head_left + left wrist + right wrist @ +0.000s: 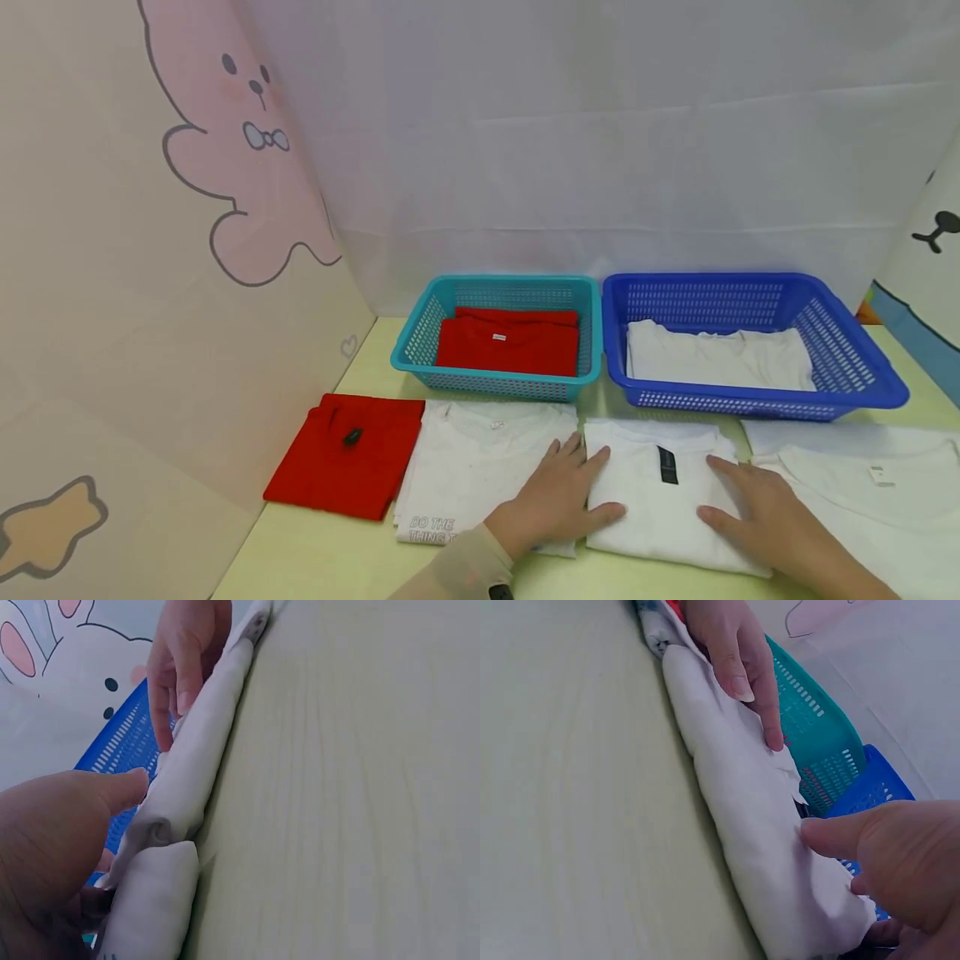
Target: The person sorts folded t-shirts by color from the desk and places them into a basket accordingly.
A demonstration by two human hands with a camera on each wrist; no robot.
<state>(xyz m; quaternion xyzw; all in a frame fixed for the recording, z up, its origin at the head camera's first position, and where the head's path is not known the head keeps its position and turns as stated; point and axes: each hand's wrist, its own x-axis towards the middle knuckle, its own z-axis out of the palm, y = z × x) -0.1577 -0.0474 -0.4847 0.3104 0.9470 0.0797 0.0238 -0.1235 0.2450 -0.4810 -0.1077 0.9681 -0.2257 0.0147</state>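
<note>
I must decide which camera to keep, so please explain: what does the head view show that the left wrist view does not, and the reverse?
Only the head view: the folded red cloth shirt, the folded red garments inside the teal plastic basket, and the printed pink bear with a bow tie.

Only the left wrist view: the pink-lined ears of a printed white rabbit.

Both: the left hand, the right hand, the blue plastic basket, the middle folded white cloth shirt and the pale yellow table.

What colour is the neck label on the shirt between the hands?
The neck label is black, showing best in the head view.
</note>
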